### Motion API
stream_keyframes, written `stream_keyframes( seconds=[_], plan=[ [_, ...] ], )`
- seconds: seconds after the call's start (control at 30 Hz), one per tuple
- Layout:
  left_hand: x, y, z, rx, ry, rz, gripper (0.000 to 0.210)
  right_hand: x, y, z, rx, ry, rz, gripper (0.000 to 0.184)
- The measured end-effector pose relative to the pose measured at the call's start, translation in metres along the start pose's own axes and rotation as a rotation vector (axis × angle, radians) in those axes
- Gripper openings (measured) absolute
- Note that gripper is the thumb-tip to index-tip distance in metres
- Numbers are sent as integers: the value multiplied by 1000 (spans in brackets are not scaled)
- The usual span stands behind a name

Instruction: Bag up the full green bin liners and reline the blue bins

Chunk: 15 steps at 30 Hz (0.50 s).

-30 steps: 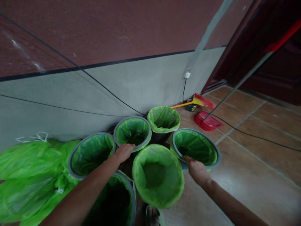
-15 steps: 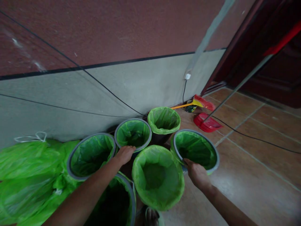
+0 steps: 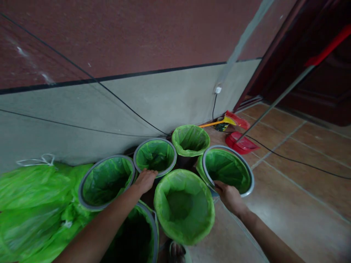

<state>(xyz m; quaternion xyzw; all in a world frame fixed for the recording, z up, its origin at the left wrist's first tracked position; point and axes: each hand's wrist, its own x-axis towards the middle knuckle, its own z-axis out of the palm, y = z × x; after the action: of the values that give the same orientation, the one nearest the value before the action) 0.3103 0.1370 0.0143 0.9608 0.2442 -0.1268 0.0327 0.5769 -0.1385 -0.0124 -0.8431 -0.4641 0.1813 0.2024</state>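
Observation:
Several trash cans lined with green bags stand together by the wall. My left hand [image 3: 146, 179] is closed over the near rim of the grey-rimmed trash can [image 3: 155, 155] in the back row. My right hand [image 3: 229, 195] grips the near rim of the right trash can [image 3: 229, 170], fingers inside and thumb hidden. That can is slightly tilted. Between my arms stands a trash can [image 3: 183, 206] with its green liner folded over the rim. Behind it is a similar lined can [image 3: 191, 140]. Two more grey-rimmed cans, a left one [image 3: 106, 180] and a near one [image 3: 134, 233], flank my left forearm.
Green plastic bags [image 3: 30, 204] are heaped at the left. Beyond the cans lie a red dustpan [image 3: 241, 142] with a long handle, a broom [image 3: 230, 118] and a small dark tin [image 3: 221, 126]. A black cable [image 3: 287, 155] crosses the tiled floor; a foot shows below.
The right trash can has lifted a little and tipped, its rim moving up and slightly left with my right hand. My left hand stays on its rim.

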Motion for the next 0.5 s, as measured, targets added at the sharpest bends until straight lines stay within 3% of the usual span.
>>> stream_keyframes(
  seconds=[0.13, 0.3, 0.5],
  plan=[
    [-3, -1, 0, -28, 32, -25, 38, 2, -2, -4, -230, -92, 6, 30],
    [-13, -4, -4, -87, 90, -36, 36, 4, 0, -2, -274, -144, -5, 30],
    [-57, -18, -9, -163, 150, -92, 37, 2, 18, 8, -294, -138, 3, 35]
  ],
)
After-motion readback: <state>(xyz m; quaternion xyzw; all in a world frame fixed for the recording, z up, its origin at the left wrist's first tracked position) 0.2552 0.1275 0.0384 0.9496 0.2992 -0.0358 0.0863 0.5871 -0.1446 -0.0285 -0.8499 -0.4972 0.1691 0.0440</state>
